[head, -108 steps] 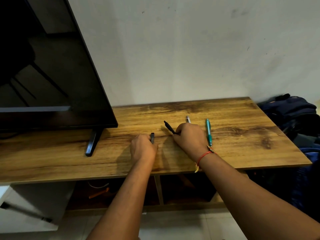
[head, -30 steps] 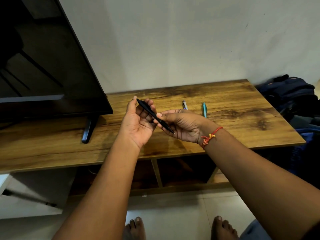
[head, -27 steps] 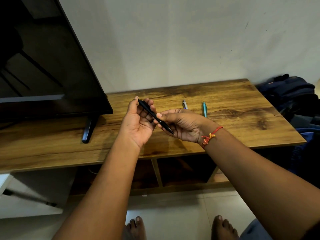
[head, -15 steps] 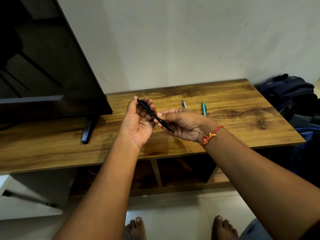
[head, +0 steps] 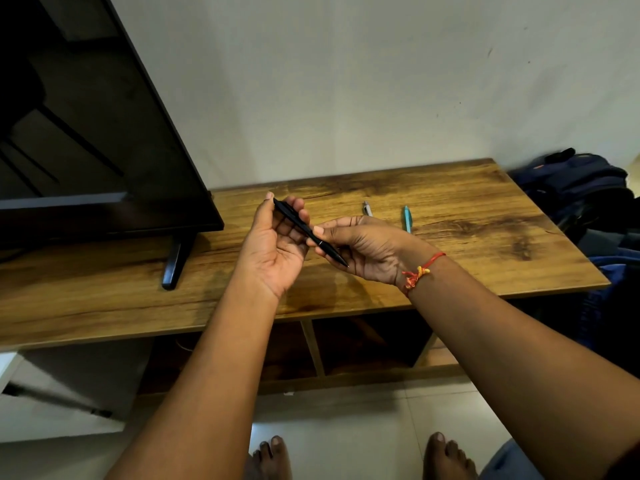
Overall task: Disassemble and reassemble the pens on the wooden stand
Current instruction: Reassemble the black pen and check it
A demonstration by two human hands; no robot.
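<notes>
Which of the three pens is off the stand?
The black pen, held between the left hand and right hand; the others lie on the wood.

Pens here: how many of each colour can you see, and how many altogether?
Black pen, held in both hands above the stand: 1
White pen, lying on the wooden stand: 1
Teal pen, lying on the stand: 1
Total: 3

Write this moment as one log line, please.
left hand: holds black pen | right hand: holds same pen | two pens on wooden stand
</notes>
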